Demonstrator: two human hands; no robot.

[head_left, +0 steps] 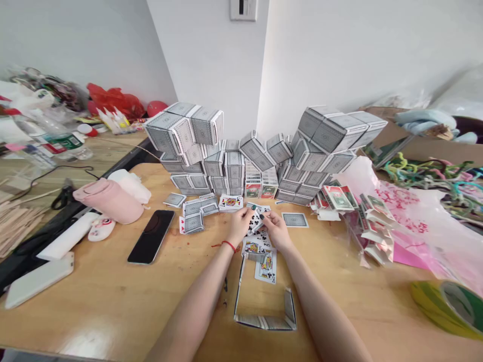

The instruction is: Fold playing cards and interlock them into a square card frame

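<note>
Between my left hand [240, 224] and my right hand [276, 229] is a playing card [254, 221] showing black clubs; the fingers of both hands are closed on its edges. Beneath them, loose face-up cards overlap on the table, among them a king of clubs [266, 267]. Nearer to me, between my forearms, stands an open frame of folded cards [264, 322]. A face-up court card [231, 202] lies just beyond my left hand. To the right of my right hand rests a face-down card [295, 219].
Stacked blocks of folded cards rise at the left [188, 130] and right [328, 130]. Card boxes [337, 197] and a green-yellow tape roll [449, 306] lie to the right. A black phone [151, 236] and a pink roll [109, 198] are on the left.
</note>
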